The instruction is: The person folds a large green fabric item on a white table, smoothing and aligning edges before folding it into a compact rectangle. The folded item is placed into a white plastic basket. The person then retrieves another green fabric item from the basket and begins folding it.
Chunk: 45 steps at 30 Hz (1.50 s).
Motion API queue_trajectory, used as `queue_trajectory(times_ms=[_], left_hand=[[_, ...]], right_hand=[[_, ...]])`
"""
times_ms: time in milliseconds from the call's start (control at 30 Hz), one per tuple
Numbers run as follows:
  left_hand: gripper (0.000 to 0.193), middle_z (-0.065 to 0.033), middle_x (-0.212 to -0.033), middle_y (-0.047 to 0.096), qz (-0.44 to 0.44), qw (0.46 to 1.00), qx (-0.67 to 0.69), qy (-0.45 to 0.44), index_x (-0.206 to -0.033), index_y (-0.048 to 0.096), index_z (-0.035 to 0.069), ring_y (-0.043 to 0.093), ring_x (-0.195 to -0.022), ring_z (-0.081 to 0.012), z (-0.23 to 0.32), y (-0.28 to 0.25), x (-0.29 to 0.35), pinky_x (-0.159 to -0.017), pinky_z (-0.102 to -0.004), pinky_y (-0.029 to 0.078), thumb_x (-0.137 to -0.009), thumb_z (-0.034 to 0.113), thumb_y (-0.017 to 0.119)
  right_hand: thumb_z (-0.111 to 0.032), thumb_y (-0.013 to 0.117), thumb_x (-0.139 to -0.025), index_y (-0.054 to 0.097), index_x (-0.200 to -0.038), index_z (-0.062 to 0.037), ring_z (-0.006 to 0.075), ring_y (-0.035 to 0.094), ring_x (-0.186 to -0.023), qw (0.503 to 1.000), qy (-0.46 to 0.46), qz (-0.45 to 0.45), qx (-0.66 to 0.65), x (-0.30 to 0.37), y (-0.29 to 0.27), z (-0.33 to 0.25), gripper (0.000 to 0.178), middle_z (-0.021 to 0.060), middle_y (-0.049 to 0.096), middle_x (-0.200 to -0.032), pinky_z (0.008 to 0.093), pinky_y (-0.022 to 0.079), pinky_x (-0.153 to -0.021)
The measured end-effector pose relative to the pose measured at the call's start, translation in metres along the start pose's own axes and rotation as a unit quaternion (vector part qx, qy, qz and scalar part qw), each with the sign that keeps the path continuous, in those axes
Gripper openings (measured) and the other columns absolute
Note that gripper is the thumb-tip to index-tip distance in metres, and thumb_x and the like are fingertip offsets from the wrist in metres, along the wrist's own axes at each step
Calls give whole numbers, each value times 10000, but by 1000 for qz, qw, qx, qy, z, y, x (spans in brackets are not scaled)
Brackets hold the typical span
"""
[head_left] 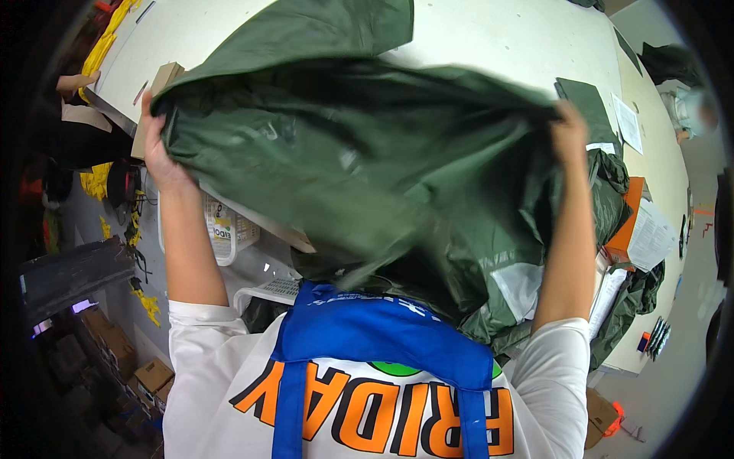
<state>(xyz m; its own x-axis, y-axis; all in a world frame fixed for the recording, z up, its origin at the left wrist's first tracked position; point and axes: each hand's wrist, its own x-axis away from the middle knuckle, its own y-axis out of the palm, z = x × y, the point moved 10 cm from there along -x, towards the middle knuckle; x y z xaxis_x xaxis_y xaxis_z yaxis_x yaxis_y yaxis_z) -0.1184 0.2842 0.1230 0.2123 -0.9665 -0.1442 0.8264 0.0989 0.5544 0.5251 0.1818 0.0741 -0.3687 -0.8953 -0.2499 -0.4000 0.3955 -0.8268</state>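
Plainly, head view: glossy dark-green coated sheet (pixel 306 153) stretches across the near side of a smooth white tabletop (pixel 489 34).
Bare left hand (pixel 158 149): fingers curled around its left edge.
Bare right hand (pixel 569 134): blurred, grasping the opposite edge; grips presumably set wide for spreading the material.

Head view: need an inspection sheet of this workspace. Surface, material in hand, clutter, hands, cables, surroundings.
Surface: white table, partly covered.
Material: dark green sheeting, spread between both hands, creased, partly blurred.
Clutter: white basket at left; dark green bundle, orange item and printed paper at right.
Hands: left hand and right hand each grip an edge of the sheeting.
Cables: thin dark strands at left; cannot tell whether cables.
Surroundings: another person's hand at upper left; cardboard boxes at lower left.
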Motion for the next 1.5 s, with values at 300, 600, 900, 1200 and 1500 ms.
queue_trajectory(times_ms=[300,600,900,1200,1500], left_hand=[[504,-168,-1281,516,123,963,-172,-167,-1363,411,0,556,-1114,-282,-94,-88,34,-957,-390,463,-861,-26,426],[558,-166,-1449,290,-239,771,-569,158,-1336,462,132,310,-1326,-358,-108,117,112,-1106,-436,254,-795,87,592],[541,-160,-1384,376,-540,763,-356,13,-1344,465,147,453,-1205,-312,-177,246,225,-966,-391,443,-834,89,637],[555,-86,-1258,531,-425,829,-122,-342,-1343,405,-30,492,-1140,-152,-211,256,208,-981,-309,400,-896,198,642],[251,-44,-1067,539,-366,850,-52,-374,-1121,573,-4,508,-916,-107,-205,166,242,-824,-251,429,-892,88,619]], right_hand=[[-53,611,-842,568,-1149,35,312,566,-1037,921,-106,325,187,87,-180,-123,321,181,589,-1142,392,444,-916],[-210,718,-783,584,-1230,-79,325,556,-1142,962,-87,-232,-114,169,-21,-155,484,135,617,-1192,435,373,-1035],[-132,622,-888,597,-1062,49,137,603,-844,868,269,104,-404,141,-46,63,252,67,648,-968,255,472,-763],[-145,707,-736,591,-881,-58,440,342,-1308,947,-205,-221,-108,188,1,-193,206,205,442,-1322,498,283,-1078],[-143,609,-918,465,-1249,-6,155,551,-1053,752,276,-47,-597,184,61,-112,386,75,579,-1172,307,424,-937]])
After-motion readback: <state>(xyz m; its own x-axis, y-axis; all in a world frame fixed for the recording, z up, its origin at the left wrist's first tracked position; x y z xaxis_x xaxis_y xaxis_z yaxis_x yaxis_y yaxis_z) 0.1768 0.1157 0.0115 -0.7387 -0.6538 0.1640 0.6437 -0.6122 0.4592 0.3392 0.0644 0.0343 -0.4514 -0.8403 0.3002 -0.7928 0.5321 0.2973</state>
